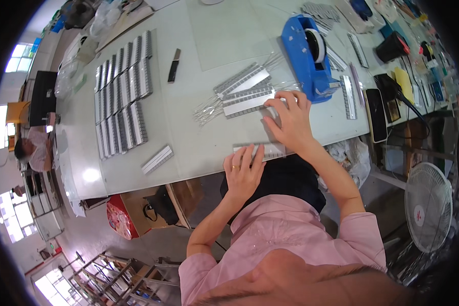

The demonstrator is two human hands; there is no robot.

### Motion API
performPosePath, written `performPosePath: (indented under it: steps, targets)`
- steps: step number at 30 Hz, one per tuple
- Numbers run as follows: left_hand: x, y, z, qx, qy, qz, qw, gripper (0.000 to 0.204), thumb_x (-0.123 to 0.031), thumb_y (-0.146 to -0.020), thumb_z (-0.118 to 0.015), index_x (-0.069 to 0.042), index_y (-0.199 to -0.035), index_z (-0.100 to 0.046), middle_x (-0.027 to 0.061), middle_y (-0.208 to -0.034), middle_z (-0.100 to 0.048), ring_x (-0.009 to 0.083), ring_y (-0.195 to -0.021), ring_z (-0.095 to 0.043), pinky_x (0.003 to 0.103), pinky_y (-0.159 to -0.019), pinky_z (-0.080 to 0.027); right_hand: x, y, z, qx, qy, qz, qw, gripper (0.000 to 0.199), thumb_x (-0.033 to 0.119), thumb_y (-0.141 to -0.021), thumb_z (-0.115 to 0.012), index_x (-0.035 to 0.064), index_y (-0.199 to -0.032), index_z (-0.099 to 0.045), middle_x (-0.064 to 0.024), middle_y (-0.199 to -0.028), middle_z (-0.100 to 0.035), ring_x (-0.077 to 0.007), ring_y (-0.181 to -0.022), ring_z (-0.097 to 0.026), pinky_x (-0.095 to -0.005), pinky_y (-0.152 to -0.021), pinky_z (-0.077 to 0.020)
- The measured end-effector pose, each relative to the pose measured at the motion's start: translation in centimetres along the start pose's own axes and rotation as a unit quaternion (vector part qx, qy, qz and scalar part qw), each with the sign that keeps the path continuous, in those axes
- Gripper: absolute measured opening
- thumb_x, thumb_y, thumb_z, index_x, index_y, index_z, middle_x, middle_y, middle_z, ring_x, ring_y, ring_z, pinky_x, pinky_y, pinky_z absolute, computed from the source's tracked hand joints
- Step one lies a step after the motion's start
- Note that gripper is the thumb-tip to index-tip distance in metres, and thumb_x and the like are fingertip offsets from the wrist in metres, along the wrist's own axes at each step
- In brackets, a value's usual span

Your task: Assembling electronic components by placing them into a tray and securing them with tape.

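My left hand [243, 175] is at the table's near edge, its fingers bent over a grey-and-white strip [275, 150] with a ruled edge and holding it there. My right hand [294, 122] is farther out, thumb apart from curved fingers. Its fingertips touch the right end of a similar strip [247, 106] in a small loose pile. Another pile strip [250, 80] lies just behind. Thin, shiny, clear lengths [206, 112] stick out of the pile on both sides. A single strip [157, 159] rests near the edge to the left.
Rows of the same strips [121, 97] cover the left of the table. A dark-handled knife [174, 66] lies between them and the pile. Beyond my right hand stands a blue tape dispenser [306, 66]. A phone [376, 115] sits at the right edge, above a white fan [428, 206].
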State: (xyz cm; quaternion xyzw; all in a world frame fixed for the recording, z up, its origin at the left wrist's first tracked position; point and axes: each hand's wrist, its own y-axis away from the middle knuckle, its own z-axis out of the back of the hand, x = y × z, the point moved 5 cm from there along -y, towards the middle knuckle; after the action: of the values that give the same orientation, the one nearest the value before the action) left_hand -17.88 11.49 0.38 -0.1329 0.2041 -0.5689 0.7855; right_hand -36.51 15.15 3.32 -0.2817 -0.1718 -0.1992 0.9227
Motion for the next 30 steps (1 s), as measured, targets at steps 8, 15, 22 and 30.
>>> performPosePath:
  steps: [8, 15, 22, 30]
  targets:
    - [6.2, 4.3, 5.6, -0.053, -0.166, -0.008, 0.985, 0.039, -0.012, -0.082, -0.068, -0.014, -0.121, -0.072, -0.0022, -0.116, -0.065, 0.0138, -0.112, -0.060, 0.043, -0.095, -0.036, -0.5, -3.8, -3.1, 0.096, -0.051, 0.157, 0.982, 0.041, 0.018, -0.076, -0.079, 0.0163, -0.116, -0.069, 0.0003, -0.116, -0.065, -0.0272, -0.118, -0.052, -0.0467, -0.098, -0.0363]
    - [19.6, 6.2, 9.6, -0.011, -0.306, 0.162, 0.938, 0.037, -0.010, -0.087, -0.068, -0.015, -0.124, -0.068, 0.0003, -0.116, -0.062, 0.0209, -0.117, -0.057, 0.053, -0.108, -0.035, 0.1, -3.5, -2.8, 0.100, -0.051, 0.160, 0.981, 0.038, 0.018, -0.078, -0.078, 0.0156, -0.114, -0.068, 0.0001, -0.116, -0.063, -0.0281, -0.117, -0.052, -0.0487, -0.099, -0.0343]
    - [16.2, 5.7, 9.7, 0.088, -0.213, 0.152, 0.961, 0.055, -0.005, -0.087, -0.064, -0.010, -0.141, -0.057, 0.0094, -0.140, -0.053, 0.0316, -0.132, -0.047, 0.051, -0.110, -0.035, 1.8, 1.1, -1.1, 0.138, -0.034, 0.155, 0.978, 0.036, 0.020, -0.078, -0.077, 0.0199, -0.112, -0.064, 0.0018, -0.114, -0.060, -0.0262, -0.116, -0.052, -0.0512, -0.093, -0.0379]
    - [-0.7, -0.5, 2.9, 0.045, 0.069, 0.039, 0.996, 0.046, -0.013, -0.083, -0.069, -0.011, -0.129, -0.067, 0.0112, -0.131, -0.056, 0.0304, -0.123, -0.052, 0.046, -0.104, -0.044, 2.9, 4.9, 2.0, 0.041, -0.066, 0.156, 0.985, 0.019, 0.018, -0.077, -0.079, 0.0180, -0.094, -0.070, 0.0028, -0.092, -0.062, -0.0209, -0.092, -0.058, -0.0429, -0.085, -0.0375]
